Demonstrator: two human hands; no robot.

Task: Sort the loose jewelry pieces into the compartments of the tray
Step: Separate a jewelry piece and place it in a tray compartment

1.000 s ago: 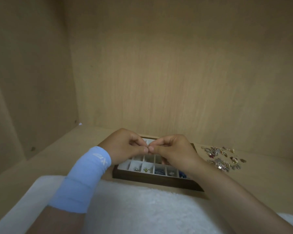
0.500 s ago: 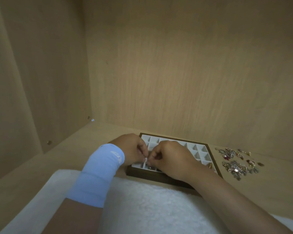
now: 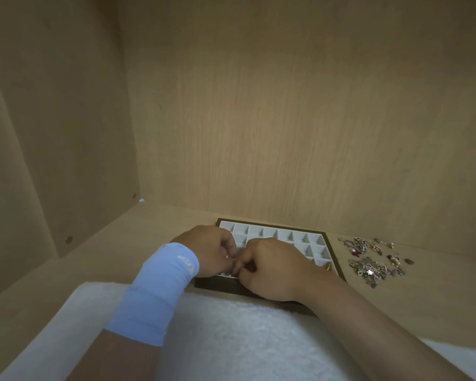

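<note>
Both of the person's hands are down over the near left part of the tray [image 3: 320, 235], a dark wooden frame divided into small pale compartments. The left grip [image 3: 213, 251] and the right grip [image 3: 270, 268] are knuckle to knuckle, fingers curled in, with the fingertips meeting just above the front row of compartments. Both pinch tightly, but I cannot tell whether a piece is caught between the fingertips; that spot is too small and shadowed. Just beneath the fingertips, something small and shiny [image 3: 228, 275] lies in a front compartment. A gold piece [image 3: 328, 267] lies in a compartment near the tray's near right corner, well apart from both hands. The loose jewelry [image 3: 370, 264] lies in a scattered heap on the tabletop [image 3: 149, 243] just right of the tray, untouched, a mix of silvery, gold and red bits. The left wrist wears a light blue wristband [image 3: 160, 290] with a white logo; its lettering is too blurred to read. A white fluffy cloth [image 3: 231, 339] lies in the foreground under both forearms, against the tray's near edge.
</note>
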